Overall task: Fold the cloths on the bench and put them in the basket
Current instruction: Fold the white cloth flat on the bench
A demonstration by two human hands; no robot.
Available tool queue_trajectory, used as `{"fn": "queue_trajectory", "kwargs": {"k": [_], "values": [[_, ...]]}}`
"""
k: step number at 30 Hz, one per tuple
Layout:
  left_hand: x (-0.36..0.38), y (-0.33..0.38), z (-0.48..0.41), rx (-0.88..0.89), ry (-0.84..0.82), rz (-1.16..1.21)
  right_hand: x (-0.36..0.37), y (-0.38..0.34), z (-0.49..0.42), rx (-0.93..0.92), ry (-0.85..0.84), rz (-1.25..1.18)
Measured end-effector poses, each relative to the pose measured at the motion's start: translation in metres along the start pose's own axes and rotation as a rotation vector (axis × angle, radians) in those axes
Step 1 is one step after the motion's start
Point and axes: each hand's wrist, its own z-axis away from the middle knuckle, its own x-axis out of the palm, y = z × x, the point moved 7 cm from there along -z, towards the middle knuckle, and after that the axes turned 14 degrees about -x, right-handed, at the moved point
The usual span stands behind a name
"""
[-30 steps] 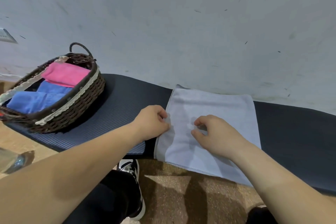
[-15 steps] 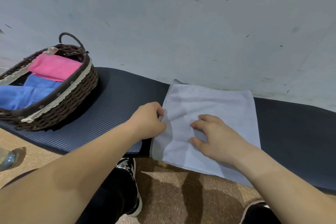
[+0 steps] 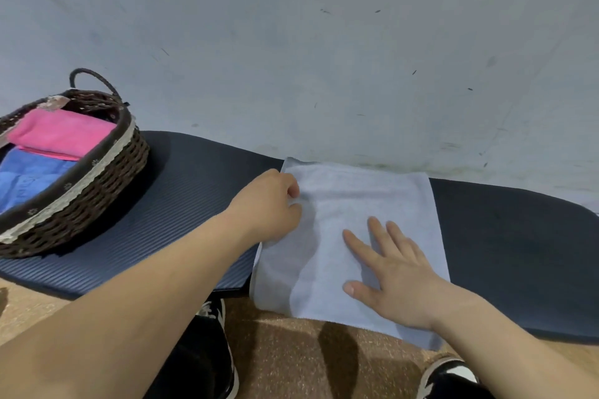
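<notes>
Looking down at the dark padded bench [image 3: 194, 204], we see a pale blue cloth [image 3: 356, 197] lying flat on it, to the right of the basket [image 3: 107, 191] and well apart from it. The far edge of the cloth reaches the grey wall [image 3: 324, 58], and its near edge hangs over the near side of the bench. The left hand [image 3: 269, 207] is at the left edge of the cloth; its fingers are curled and they pinch this edge against the thumb. The right hand [image 3: 395, 275] rests flat on the near right part of the cloth, with the fingers straight and a little spread. The wicker basket stands on the left end of the bench and holds a folded pink cloth [image 3: 61, 134] on the far side and a blue cloth [image 3: 29, 178] nearer to us. Below the bench we see a brown floor [image 3: 291, 350] and two black and white shoes [image 3: 214, 314].
</notes>
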Motion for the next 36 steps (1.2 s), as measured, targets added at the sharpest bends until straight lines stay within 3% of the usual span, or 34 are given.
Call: {"fn": "queue_trajectory", "kwargs": {"k": [5,13,19,25,31,36], "values": [[-0.006,0.012,-0.026,-0.015,0.054,0.024,-0.007,-0.003,0.013,-0.021,-0.071,-0.021],[0.012,0.013,-0.062,-0.093,0.027,-0.036,-0.051,0.050,-0.006,0.052,0.284,-0.276],[0.002,0.015,-0.069,-0.151,0.011,0.028,-0.052,0.063,-0.012,0.117,0.332,-0.306],[-0.008,0.006,-0.079,-0.124,0.127,0.145,-0.051,0.063,-0.012,0.113,0.325,-0.295],[-0.009,0.026,-0.058,-0.008,0.256,-0.165,-0.053,0.075,-0.009,0.096,0.404,-0.279],[0.028,0.066,0.027,0.091,-0.044,-0.506,-0.055,0.077,-0.014,0.082,0.422,-0.268]]}}
